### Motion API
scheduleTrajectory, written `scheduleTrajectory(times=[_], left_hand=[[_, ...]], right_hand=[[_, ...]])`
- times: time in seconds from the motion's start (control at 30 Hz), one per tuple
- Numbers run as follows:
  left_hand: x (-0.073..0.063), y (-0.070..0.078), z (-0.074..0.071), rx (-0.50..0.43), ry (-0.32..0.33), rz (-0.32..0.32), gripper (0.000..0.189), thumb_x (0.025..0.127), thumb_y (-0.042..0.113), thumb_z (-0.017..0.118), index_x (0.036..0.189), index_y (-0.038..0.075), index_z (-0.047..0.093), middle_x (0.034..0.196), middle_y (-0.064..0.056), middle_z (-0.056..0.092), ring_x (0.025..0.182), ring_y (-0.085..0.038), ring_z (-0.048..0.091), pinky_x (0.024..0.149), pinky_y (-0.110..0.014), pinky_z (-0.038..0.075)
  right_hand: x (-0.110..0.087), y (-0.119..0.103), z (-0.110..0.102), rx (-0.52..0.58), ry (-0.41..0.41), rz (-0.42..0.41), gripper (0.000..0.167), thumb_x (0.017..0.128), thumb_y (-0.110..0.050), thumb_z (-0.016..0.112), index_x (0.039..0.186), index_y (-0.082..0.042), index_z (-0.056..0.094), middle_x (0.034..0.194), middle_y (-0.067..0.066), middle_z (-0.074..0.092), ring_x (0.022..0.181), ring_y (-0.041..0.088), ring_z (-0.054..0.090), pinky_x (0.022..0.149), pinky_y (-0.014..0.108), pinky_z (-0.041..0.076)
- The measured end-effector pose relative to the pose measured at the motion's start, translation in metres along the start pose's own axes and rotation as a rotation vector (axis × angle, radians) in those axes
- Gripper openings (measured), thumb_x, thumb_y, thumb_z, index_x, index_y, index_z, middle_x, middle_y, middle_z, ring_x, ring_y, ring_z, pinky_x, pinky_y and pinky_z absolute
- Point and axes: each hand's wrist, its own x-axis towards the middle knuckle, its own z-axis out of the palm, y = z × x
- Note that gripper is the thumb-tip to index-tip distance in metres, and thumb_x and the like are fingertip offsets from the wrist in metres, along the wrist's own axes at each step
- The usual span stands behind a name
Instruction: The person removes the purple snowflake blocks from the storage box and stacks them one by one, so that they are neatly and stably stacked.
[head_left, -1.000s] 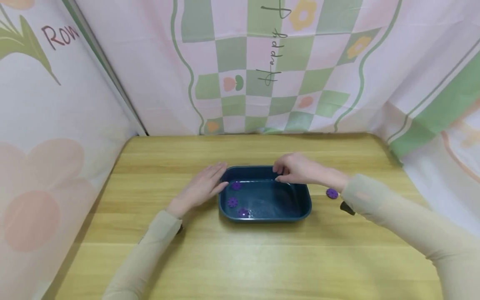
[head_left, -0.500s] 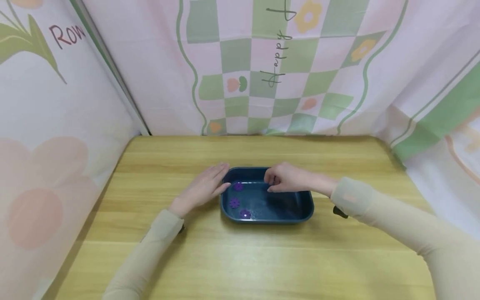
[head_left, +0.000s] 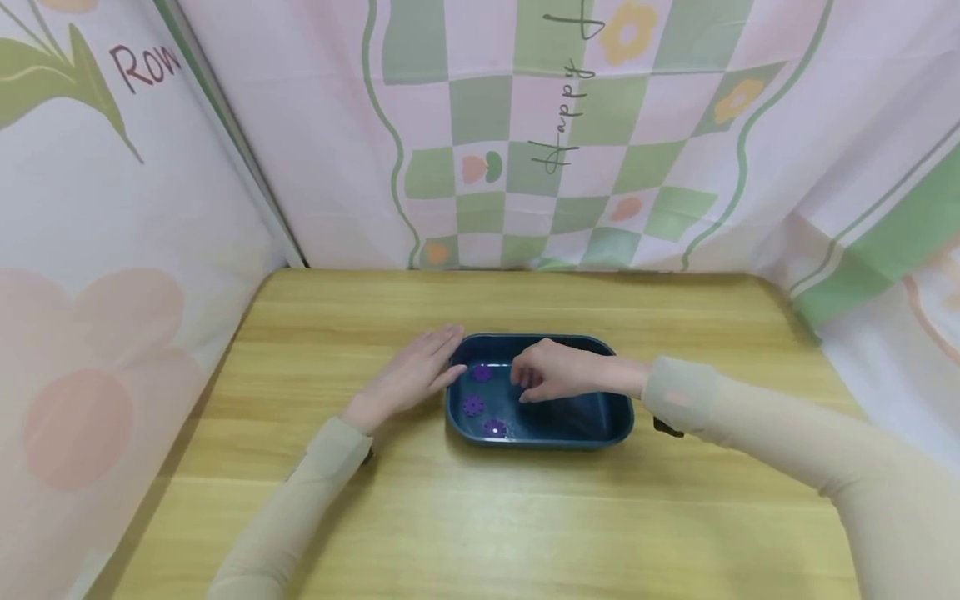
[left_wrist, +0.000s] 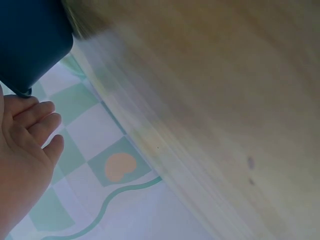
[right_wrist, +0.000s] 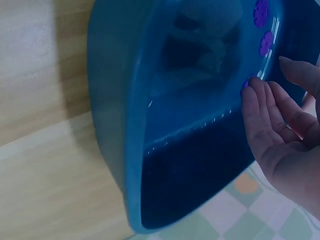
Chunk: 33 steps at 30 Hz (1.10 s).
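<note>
A dark blue rectangular tray (head_left: pixel 540 444) stands on the table. Inside it, toward the left end, lie purple notched discs: one at the back (head_left: pixel 482 372), one in the middle (head_left: pixel 473 406) and one at the front (head_left: pixel 495 428). My left hand (head_left: pixel 408 372) rests its extended fingers against the tray's left rim, the thumb reaching over the edge. Over the tray's middle is my right hand (head_left: pixel 558 372), with fingers bent loosely. In the right wrist view its thumb (right_wrist: pixel 300 75) stands apart from the fingers, with nothing visible between them.
Wood-grain table (head_left: pixel 480 525) surrounds the tray. A printed checkered curtain (head_left: pixel 555 167) hangs behind the table's back edge, and a floral curtain (head_left: pixel 97 333) borders the left side. The right sleeve (head_left: pixel 720 408) covers part of the table on the right.
My right hand has moved left and toward me, from the tray's back right to its middle. A purple disc seen earlier on the table at right is now out of sight. My left hand stays at the rim.
</note>
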Motion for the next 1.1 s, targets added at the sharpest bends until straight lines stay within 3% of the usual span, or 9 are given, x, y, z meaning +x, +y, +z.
scheduleTrajectory(times=[0.3, 0.7, 1.1], left_hand=[[-0.001, -0.001, -0.002, -0.004, 0.001, 0.0, 0.063, 0.106, 0.042, 0.041, 0.154, 0.002, 0.031, 0.16, -0.016, 0.034, 0.15, -0.031, 0.032, 0.125, -0.048, 0.027], [-0.001, -0.001, 0.0, 0.001, 0.016, 0.013, 0.062, 0.106, 0.041, 0.041, 0.154, 0.001, 0.032, 0.159, -0.017, 0.036, 0.15, -0.03, 0.033, 0.125, -0.048, 0.028], [0.0, -0.003, 0.001, -0.002, 0.023, 0.011, 0.062, 0.106, 0.04, 0.043, 0.154, 0.001, 0.032, 0.159, -0.017, 0.036, 0.149, -0.031, 0.033, 0.125, -0.049, 0.028]], right_hand=[[0.012, -0.004, 0.009, 0.025, -0.034, -0.058, 0.016, 0.087, -0.013, 0.075, 0.099, -0.003, 0.07, 0.094, 0.008, 0.075, 0.08, 0.01, 0.069, 0.074, 0.022, 0.061], [0.018, -0.008, 0.025, 0.056, -0.077, -0.061, 0.02, 0.088, -0.016, 0.075, 0.103, -0.003, 0.07, 0.098, 0.008, 0.074, 0.082, 0.011, 0.07, 0.073, 0.018, 0.059], [0.024, -0.007, 0.039, 0.047, -0.069, -0.053, 0.024, 0.084, -0.019, 0.08, 0.101, -0.005, 0.07, 0.096, 0.006, 0.073, 0.079, 0.009, 0.068, 0.07, 0.012, 0.055]])
